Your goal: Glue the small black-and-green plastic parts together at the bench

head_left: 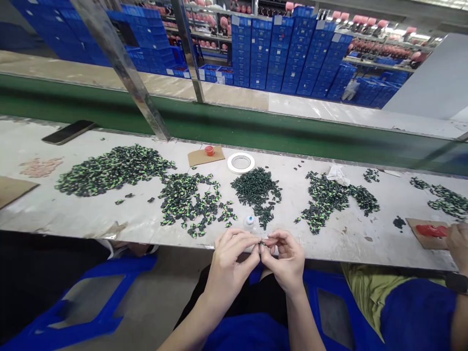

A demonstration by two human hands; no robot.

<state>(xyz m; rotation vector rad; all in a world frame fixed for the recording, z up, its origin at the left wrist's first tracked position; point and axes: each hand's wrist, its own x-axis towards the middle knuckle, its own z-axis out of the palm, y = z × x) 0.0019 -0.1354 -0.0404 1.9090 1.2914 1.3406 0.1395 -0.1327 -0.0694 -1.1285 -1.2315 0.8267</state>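
My left hand (231, 258) and my right hand (285, 256) meet at the near edge of the workbench (73, 214), fingertips pinched together on one small dark part (262, 242). Just beyond my fingers stands a small clear bottle with a blue and white cap (249, 221). Piles of small black and green parts lie on the bench: a large one at the left (113, 168), a scattered one (190, 200) and a darker heap (256, 187) in the middle.
A tape roll (241, 163), a cardboard piece with a red cap (209, 150) and a phone (68, 131) lie farther back. Another pile (329, 197) sits right. A co-worker's hand (457, 243) rests by cardboard with red stuff (431, 230). Green conveyor (256, 129) and blue crates (278, 48) lie beyond.
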